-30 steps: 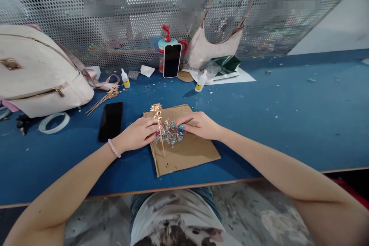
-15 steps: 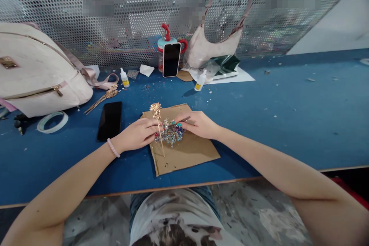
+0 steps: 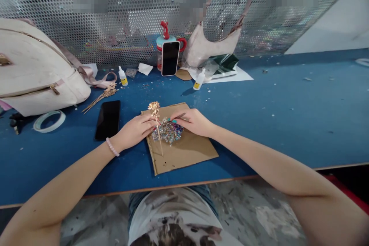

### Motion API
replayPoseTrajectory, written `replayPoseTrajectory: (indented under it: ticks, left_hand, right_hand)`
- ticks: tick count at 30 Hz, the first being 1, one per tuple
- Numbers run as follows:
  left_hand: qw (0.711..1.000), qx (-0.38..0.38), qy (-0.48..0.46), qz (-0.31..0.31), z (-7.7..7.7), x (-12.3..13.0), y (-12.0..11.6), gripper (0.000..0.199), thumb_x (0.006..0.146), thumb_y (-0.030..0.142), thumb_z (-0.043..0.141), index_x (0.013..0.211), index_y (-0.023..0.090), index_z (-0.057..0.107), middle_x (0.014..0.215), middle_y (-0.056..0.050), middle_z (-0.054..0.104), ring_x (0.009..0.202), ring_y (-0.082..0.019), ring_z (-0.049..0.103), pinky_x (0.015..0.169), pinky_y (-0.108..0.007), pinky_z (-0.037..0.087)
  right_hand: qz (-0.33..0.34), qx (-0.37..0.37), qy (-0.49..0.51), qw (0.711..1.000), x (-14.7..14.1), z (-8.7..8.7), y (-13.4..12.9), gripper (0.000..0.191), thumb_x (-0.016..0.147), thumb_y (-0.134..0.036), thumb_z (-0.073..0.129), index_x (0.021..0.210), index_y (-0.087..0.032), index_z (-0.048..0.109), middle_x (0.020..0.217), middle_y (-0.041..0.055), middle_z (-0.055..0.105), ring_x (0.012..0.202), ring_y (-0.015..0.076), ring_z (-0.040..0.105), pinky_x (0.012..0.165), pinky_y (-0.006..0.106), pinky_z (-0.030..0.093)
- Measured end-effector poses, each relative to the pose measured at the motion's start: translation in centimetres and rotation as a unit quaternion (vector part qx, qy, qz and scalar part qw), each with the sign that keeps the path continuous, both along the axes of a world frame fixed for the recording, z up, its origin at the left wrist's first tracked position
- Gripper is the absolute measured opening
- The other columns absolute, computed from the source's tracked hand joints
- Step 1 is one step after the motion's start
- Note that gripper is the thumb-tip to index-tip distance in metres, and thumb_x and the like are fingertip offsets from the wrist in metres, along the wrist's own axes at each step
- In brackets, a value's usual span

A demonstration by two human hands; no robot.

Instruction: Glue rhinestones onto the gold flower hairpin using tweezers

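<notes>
A pile of small shiny beads (image 3: 170, 133) lies on a brown cardboard sheet (image 3: 190, 153) in front of me. My left hand (image 3: 138, 130) is closed on a gold flower hairpin (image 3: 159, 138), its flower end up and its stem slanting down over the cardboard. Between the thumb and fingers of my right hand (image 3: 193, 121) is a thin dark tool, like tweezers (image 3: 180, 115). Its tip is at the upper edge of the beads, close to my left fingertips. Whether the tip holds a bead is too small to tell.
Left of the cardboard are a black phone (image 3: 107, 120), a tape roll (image 3: 49, 121), more gold hairpins (image 3: 100, 97) and a white backpack (image 3: 43, 69). Behind stand two glue bottles (image 3: 123, 77), a propped phone (image 3: 170, 58), a cup and a handbag (image 3: 213, 46).
The whole view has shifted slightly. My right hand has moved a little left and up along the beads, and my left fingers have risen slightly, uncovering more of the pile.
</notes>
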State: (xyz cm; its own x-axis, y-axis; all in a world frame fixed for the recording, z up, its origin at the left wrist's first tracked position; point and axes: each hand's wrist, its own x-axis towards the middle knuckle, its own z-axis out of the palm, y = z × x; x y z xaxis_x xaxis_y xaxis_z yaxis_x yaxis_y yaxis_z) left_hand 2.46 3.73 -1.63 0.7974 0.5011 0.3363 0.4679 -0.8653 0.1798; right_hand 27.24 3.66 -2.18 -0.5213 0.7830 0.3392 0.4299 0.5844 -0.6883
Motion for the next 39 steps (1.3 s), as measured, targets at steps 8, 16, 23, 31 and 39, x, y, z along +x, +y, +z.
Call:
replayPoseTrajectory:
  ticks: [8, 16, 23, 31, 39]
  left_hand:
    - [0.998, 0.04, 0.043, -0.029, 0.8, -0.1, -0.3, 0.02, 0.09, 0.018, 0.044, 0.104, 0.014, 0.058, 0.11, -0.01, 0.062, 0.098, -0.02, 0.059, 0.085, -0.035, 0.047]
    - [0.995, 0.066, 0.066, -0.037, 1.3, -0.4, -0.3, 0.019, 0.089, 0.019, 0.045, 0.103, 0.014, 0.057, 0.106, -0.01, 0.063, 0.097, -0.02, 0.059, 0.085, -0.036, 0.046]
    - [0.994, 0.067, 0.074, -0.038, 1.2, -0.4, -0.3, 0.019, 0.089, 0.016, 0.043, 0.101, 0.015, 0.057, 0.106, -0.01, 0.063, 0.098, -0.02, 0.059, 0.085, -0.036, 0.046]
    - [0.993, 0.07, 0.078, -0.046, 1.1, -0.4, -0.2, 0.019, 0.088, 0.014, 0.042, 0.101, 0.015, 0.057, 0.107, -0.01, 0.062, 0.1, -0.02, 0.058, 0.086, -0.036, 0.046]
    - [0.992, 0.064, 0.088, -0.061, 1.2, -0.5, -0.1, 0.02, 0.089, 0.014, 0.041, 0.103, 0.014, 0.055, 0.112, -0.01, 0.061, 0.102, -0.02, 0.058, 0.088, -0.036, 0.046]
  right_hand:
    - [0.001, 0.006, -0.016, 1.0, 1.1, 0.2, 0.0, 0.018, 0.084, -0.024, 0.048, 0.089, -0.019, 0.065, 0.092, 0.0047, 0.07, 0.083, 0.0156, 0.065, 0.078, 0.031, 0.051]
    - [0.195, -0.044, 0.014, 0.98, 3.1, 1.5, 0.5, 0.014, 0.085, -0.025, 0.052, 0.084, -0.017, 0.064, 0.085, 0.0053, 0.068, 0.083, 0.0142, 0.064, 0.077, 0.03, 0.05]
    - [0.252, -0.047, 0.0, 0.967, 2.9, 1.4, 0.5, 0.014, 0.086, -0.025, 0.053, 0.087, -0.017, 0.065, 0.086, 0.0063, 0.067, 0.09, 0.0143, 0.061, 0.082, 0.031, 0.049]
    - [0.198, -0.033, 0.006, 0.98, 2.8, 1.1, 0.7, 0.015, 0.086, -0.024, 0.052, 0.088, -0.019, 0.065, 0.088, 0.0059, 0.065, 0.091, 0.0149, 0.06, 0.081, 0.032, 0.049]
    - [0.112, -0.039, -0.026, 0.993, 2.6, 0.9, 0.7, 0.018, 0.087, -0.027, 0.047, 0.09, -0.019, 0.063, 0.093, 0.0059, 0.066, 0.089, 0.0156, 0.062, 0.081, 0.033, 0.048]
